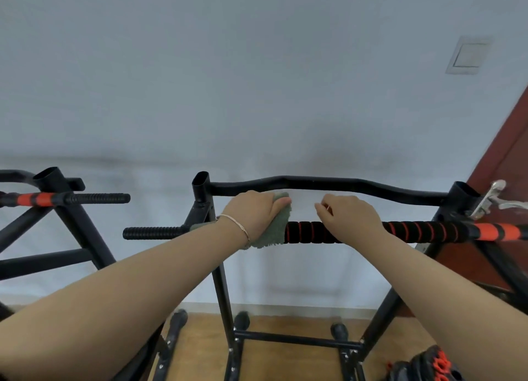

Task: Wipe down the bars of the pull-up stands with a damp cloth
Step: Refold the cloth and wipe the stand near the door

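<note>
A black pull-up stand stands before me with a padded black-and-red front bar [308, 232] and a curved black rear bar [328, 185]. A grey-green cloth [278, 228] is wrapped over the front bar's left part, and my left hand [253, 213] grips the cloth around the bar. My right hand [350, 218] curls over the same bar just to the right, holding the padding. A bracelet sits on my left wrist.
A second pull-up stand [65, 199] stands at the left with a red-and-black bar. A white wall lies behind, with a brown door [503, 152] and its metal handle [494, 199] at the right. Wooden floor and black-and-red gear [428, 366] lie below.
</note>
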Available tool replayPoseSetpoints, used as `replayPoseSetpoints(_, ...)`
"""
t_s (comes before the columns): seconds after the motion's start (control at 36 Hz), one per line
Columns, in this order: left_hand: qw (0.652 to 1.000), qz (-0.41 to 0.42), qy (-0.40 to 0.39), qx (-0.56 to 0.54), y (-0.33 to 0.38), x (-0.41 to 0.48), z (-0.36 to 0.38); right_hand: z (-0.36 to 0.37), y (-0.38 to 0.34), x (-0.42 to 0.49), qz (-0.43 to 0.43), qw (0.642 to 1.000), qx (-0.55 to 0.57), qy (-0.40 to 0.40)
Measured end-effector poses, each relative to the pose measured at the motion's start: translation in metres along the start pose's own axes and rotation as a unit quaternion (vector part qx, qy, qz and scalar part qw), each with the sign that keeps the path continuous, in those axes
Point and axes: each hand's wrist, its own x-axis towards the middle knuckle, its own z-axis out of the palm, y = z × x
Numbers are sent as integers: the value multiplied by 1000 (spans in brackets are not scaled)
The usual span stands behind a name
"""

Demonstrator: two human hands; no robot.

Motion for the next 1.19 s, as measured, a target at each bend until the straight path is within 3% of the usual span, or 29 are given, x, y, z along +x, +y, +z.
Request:
replayPoseSetpoints(0.06, 998, 35, -14, 50, 19, 1, -4, 2, 1, -3, 11, 1000, 25, 8)
replayPoseSetpoints(0.19, 998, 35, -5, 44, 46, -2, -1, -3, 3, -5, 23, 991, 125, 33)
replayPoseSetpoints(0.28, 999, -27, -11, -29, 48, 5, 5, -8, 2, -6, 2, 987, 160, -12)
replayPoseSetpoints(0.36, 976, -131, -52, -168, 47, 3, -2, -13, 2, -8, -20, 986, 162, -44)
replayPoseSetpoints(0.42, 970, -142, -75, -183, 34, -4, -8, -16, 3, -9, -30, 982, 180, -48)
replayPoseSetpoints(0.56, 980, -104, -112, -126, -31, -35, -2, -18, -16, -17, -80, 978, 168, -94)
replayPoseSetpoints(0.64, 975, -80, -155, -141, -50, -54, 2, -9, -25, -22, -122, 981, 130, -72)
replayPoseSetpoints(0.72, 978, -53, -149, -133, -55, -64, 4, -3, -31, -24, -129, 974, 184, -38)
replayPoseSetpoints(0.92, 972, -47, -74, -220, -55, -67, 4, -29, -53, -19, 2, 923, 385, -23)
replayPoseSetpoints(1.06, 945, -81, 18, -315, -52, -64, 2, -49, -47, -16, 94, 848, 513, -95)
replayPoseSetpoints(1.11, 929, -83, 26, -360, -47, -61, 2, -53, -40, -16, 92, 870, 473, -102)
replayPoseSetpoints(1.19, 932, -74, 36, -353, -40, -54, 3, -52, -27, -14, 82, 926, 362, -77)
